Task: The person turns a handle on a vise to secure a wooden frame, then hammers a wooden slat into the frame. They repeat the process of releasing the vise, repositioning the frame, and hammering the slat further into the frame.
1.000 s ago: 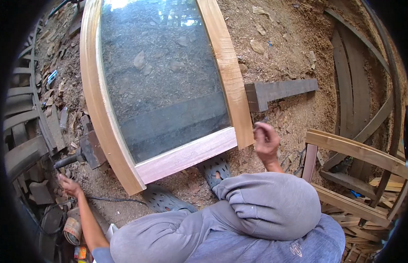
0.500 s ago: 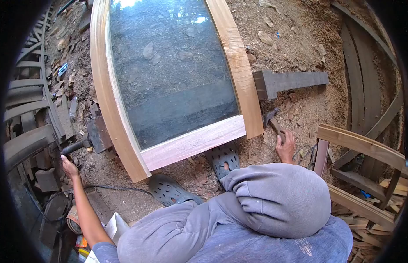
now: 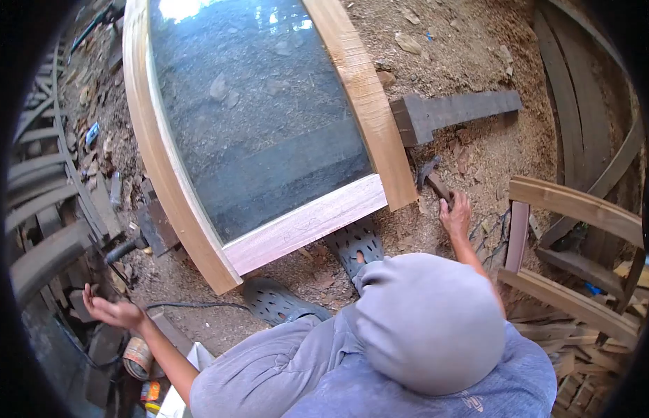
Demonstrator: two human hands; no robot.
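My right hand (image 3: 455, 214) is closed round the handle end of a hammer (image 3: 437, 187), whose dark metal head points away from me beside the frame's right corner. My left hand (image 3: 114, 308) is raised at the left, palm turned up and fingers apart, with nothing in it. Beyond it a black-handled tool (image 3: 126, 249) lies against a dark wood block. Between the hands a wooden frame (image 3: 307, 224) holds a dark glass pane (image 3: 258, 118); pencil marks show on its pale near rail.
A dark timber piece (image 3: 471, 111) lies right of the frame. Another wooden frame (image 3: 575, 209) stands at the right. A tin can (image 3: 138, 357) and a black cable (image 3: 192, 304) are at lower left. Two grey clogs (image 3: 279, 299) touch the shavings-covered ground.
My left hand has moved toward me, away from the black-handled tool, and turned palm up. My right hand has shifted slightly, still on the hammer. The view has shifted a little.
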